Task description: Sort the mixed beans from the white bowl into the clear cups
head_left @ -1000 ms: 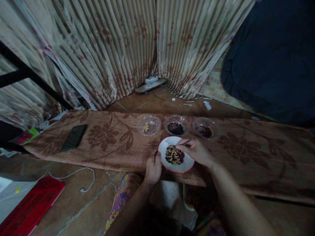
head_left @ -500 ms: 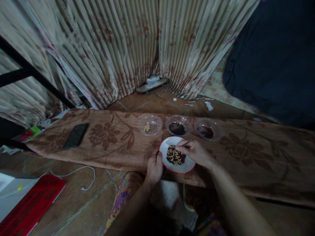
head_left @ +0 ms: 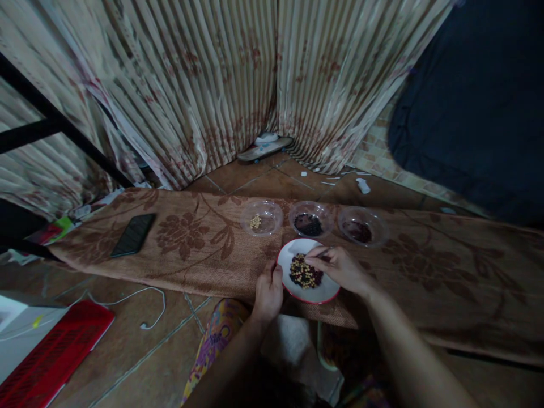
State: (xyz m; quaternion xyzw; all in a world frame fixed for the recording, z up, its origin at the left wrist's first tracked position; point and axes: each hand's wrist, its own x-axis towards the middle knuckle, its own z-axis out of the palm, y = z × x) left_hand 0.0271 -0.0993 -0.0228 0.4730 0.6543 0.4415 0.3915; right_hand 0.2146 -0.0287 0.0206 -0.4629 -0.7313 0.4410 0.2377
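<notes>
A white plate with a red rim [head_left: 327,290] holds a heap of mixed beans [head_left: 302,273], pale yellow, black and dark red. My left hand [head_left: 269,290] grips the plate's left edge, thumb at the rim. Over the heap, my right hand [head_left: 340,268] is closed in a pinch around a thin metallic tool that looks like tweezers [head_left: 325,251]; its tips are hidden by the fingers. Behind the plate stand three clear plastic bowls: the left bowl [head_left: 272,222] has yellow beans, the middle bowl [head_left: 300,222] black beans, the right bowl [head_left: 376,229] dark red beans.
A brown flowered cloth [head_left: 212,266] covers the long bench. On its left part lies a dark phone [head_left: 133,234]. A red basket [head_left: 63,351] and a white cable [head_left: 157,292] are on the tiled floor. Beyond the bench are a skateboard [head_left: 266,149] and striped curtains [head_left: 221,85].
My right hand stays over the bean heap with only a slight shift of the fingers. My left hand keeps its hold on the plate. The whole view has shifted slightly.
</notes>
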